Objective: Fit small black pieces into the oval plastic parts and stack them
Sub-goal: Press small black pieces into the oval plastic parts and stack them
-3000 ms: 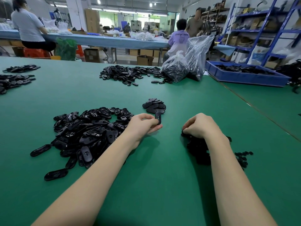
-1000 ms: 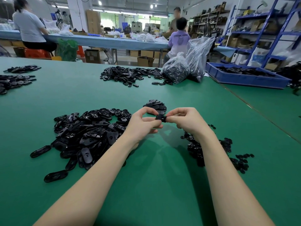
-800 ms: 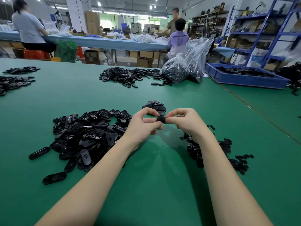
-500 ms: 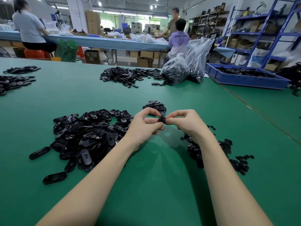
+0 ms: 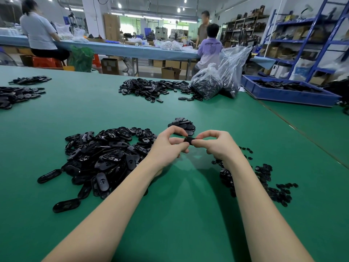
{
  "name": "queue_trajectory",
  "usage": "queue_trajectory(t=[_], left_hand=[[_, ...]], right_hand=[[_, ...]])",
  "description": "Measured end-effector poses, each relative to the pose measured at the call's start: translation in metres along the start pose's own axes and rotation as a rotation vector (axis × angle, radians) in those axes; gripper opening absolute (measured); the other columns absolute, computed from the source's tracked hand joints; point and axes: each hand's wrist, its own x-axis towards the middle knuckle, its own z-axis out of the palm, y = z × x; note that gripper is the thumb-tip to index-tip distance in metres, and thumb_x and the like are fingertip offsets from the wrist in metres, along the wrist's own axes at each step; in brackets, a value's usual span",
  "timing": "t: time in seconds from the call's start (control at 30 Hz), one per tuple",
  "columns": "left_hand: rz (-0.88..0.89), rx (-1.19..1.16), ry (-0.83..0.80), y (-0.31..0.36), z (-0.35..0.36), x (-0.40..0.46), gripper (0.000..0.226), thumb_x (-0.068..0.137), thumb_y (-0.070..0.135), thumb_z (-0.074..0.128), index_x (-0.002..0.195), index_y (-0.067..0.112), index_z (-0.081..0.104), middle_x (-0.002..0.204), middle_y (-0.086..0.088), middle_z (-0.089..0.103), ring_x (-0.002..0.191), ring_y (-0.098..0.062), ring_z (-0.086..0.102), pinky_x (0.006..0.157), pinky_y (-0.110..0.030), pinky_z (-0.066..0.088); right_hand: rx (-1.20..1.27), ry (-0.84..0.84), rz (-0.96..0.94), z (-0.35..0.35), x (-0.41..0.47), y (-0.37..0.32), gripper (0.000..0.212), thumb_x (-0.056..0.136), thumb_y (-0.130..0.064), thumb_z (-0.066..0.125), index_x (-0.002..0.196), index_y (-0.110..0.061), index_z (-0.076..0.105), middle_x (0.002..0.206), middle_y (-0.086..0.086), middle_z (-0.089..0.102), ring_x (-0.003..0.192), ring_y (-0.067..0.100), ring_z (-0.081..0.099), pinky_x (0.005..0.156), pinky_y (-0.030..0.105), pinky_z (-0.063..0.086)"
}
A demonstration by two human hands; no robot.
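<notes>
- Head view looks down on a green table point(image 5: 179, 214), two bare forearms reaching out over it.
- Left hand point(image 5: 166, 148) and right hand point(image 5: 217, 144) meet above the table, each pinching one end of a black oval part point(image 5: 188, 140) between thumb and fingertips, other fingers curled.
- Whether a small piece sits in that part I cannot tell; fingers cover most of it.
- Big pile point(image 5: 105, 157) of loose oval parts lies left of the left forearm.
- Small pieces point(image 5: 264, 178) lie scattered right of the right forearm.
- Low stack point(image 5: 182, 123) of oval parts sits just beyond the hands.
- Far side: another heap point(image 5: 151, 88), two clear bags point(image 5: 221, 76), a blue tray point(image 5: 287, 93).
</notes>
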Motion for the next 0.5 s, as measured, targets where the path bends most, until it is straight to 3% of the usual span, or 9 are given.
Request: queue_trajectory(t=[0.13, 0.23, 0.5], left_hand=[[-0.071, -0.047, -0.028, -0.0016, -0.0043, 0.0009, 0.021, 0.091, 0.006, 0.066, 0.105, 0.022, 0.065, 0.088, -0.003, 0.077, 0.071, -0.010, 0.067, 0.063, -0.021, 0.049], [-0.115, -0.137, -0.063, -0.0001, -0.0065, 0.0031, 0.017, 0.091, 0.006, 0.067, 0.102, 0.019, 0.071, 0.085, -0.003, 0.074, 0.072, -0.012, 0.068, 0.062, -0.021, 0.052], [-0.230, -0.401, -0.069, -0.0006, -0.0073, 0.0067, 0.008, 0.092, -0.002, 0.066, 0.096, 0.004, 0.068, 0.079, -0.010, 0.075, 0.067, -0.015, 0.071, 0.065, -0.017, 0.055]], right_hand=[[0.075, -0.032, 0.041, -0.0003, -0.0032, 0.0059, 0.026, 0.068, -0.046, 0.091, 0.084, -0.030, 0.078, 0.058, -0.004, 0.057, 0.049, 0.009, 0.042, 0.037, 0.015, 0.025], [0.155, -0.114, 0.065, 0.0006, -0.0033, 0.0073, 0.025, 0.069, -0.044, 0.091, 0.085, -0.028, 0.080, 0.081, -0.008, 0.075, 0.063, 0.011, 0.050, 0.040, 0.016, 0.029], [0.117, -0.166, 0.008, 0.0024, -0.0023, 0.0060, 0.018, 0.069, -0.045, 0.090, 0.077, -0.035, 0.079, 0.068, -0.006, 0.064, 0.057, 0.012, 0.045, 0.043, 0.019, 0.029]])
